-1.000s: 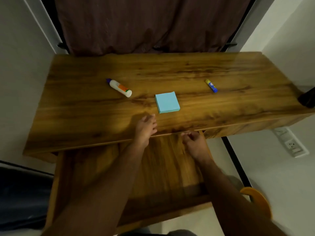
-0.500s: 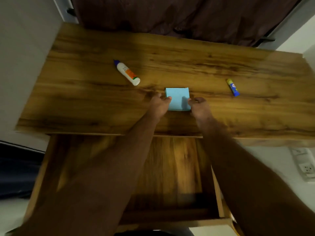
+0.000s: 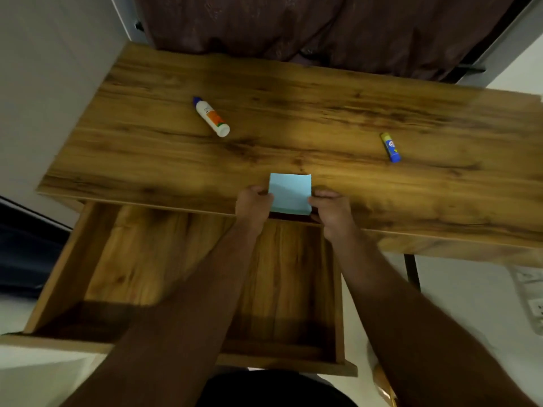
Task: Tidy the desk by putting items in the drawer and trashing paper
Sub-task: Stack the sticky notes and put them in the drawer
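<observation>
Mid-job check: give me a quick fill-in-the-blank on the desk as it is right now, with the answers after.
1. Both hands, left hand and right hand, grip the light ____ pad of sticky notes.
2. The drawer under the desk stands ____.
3. The white glue bottle lies on the desk to the ____ of the pad.
4. The small glue stick has a ____ cap at its far end.

Missing words: blue; open; left; yellow
</observation>
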Demonstrator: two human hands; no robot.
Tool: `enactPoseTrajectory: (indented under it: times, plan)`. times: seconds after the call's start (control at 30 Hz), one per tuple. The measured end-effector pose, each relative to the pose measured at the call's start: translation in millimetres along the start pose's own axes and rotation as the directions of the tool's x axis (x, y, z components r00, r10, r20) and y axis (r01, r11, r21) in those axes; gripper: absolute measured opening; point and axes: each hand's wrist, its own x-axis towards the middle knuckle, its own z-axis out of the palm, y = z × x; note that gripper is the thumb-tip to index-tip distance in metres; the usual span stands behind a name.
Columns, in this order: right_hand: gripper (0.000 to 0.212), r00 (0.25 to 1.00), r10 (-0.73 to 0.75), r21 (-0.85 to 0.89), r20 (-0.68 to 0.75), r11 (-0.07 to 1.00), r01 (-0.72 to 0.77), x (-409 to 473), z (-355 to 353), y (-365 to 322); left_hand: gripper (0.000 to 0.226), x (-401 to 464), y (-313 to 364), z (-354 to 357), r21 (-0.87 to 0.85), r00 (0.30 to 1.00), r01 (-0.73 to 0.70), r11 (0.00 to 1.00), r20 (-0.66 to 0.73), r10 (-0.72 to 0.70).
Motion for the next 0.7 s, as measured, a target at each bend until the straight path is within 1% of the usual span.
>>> enactPoseTrajectory:
  times: [0.07, 0.13, 0.27, 0.33, 0.4, 0.47, 0.5, 0.57, 0.63, 0.7]
  plan:
    - [0.032, 1.0, 0.009, 0.021, 0.015, 1.0, -0.009, -8.9, -7.8, 12.3, 0.034, -13.2, -8.9, 1.5, -0.028, 0.999, 0.002, 1.0, -0.039, -0.003]
    - [0.03, 0.999, 0.019, 0.042, 0.033, 0.999, -0.021, -19.7, -18.0, 23.3, 0.034, -27.9, -17.0, 2.3, -0.081, 0.999, 0.031, 0.996, -0.031, -0.034]
    - [0.035, 0.994, -0.01, 0.075, 0.113, 0.997, 0.001, -43.7, -43.8, 48.6, 0.036, -60.4, -40.5, -1.8, -0.165, 0.996, 0.052, 0.985, 0.075, -0.04]
    - [0.042, 0.981, -0.009, 0.068, 0.196, 0.998, -0.004, -52.2, -54.7, 63.1, 0.037, -76.7, -51.3, -4.9, -0.161, 0.988, 0.075, 0.984, 0.143, -0.052]
    - [0.046, 0.969, 0.026, 0.022, 0.246, 0.999, -0.032, -59.2, -61.7, 74.2, 0.039, -86.4, -63.1, -9.0, -0.114, 0.971, 0.123, 0.986, 0.22, -0.095]
    - [0.044, 0.957, 0.055, -0.068, 0.286, 0.997, -0.037, -68.3, -67.2, 83.1, 0.043, -91.7, -75.0, -11.5, -0.046, 0.943, 0.182, 0.982, 0.29, -0.161]
    - [0.044, 0.949, 0.065, -0.141, 0.309, 0.99, -0.022, -72.4, -69.9, 88.1, 0.045, -93.5, -81.7, -12.0, -0.007, 0.925, 0.212, 0.977, 0.323, -0.199]
    - [0.042, 0.944, 0.053, -0.303, 0.324, 0.951, 0.051, -81.0, -72.8, 96.4, 0.047, -94.3, -95.3, -10.9, 0.06, 0.894, 0.256, 0.965, 0.365, -0.26]
    - [0.037, 0.949, -0.01, -0.475, 0.314, 0.864, 0.166, -86.4, -72.7, 103.7, 0.048, -94.3, -106.6, -8.4, 0.088, 0.871, 0.287, 0.954, 0.39, -0.298]
    - [0.034, 0.945, -0.036, -0.613, 0.325, 0.753, 0.24, -90.2, -69.8, 107.5, 0.049, -94.1, -115.5, -9.3, 0.095, 0.857, 0.309, 0.946, 0.405, -0.32]
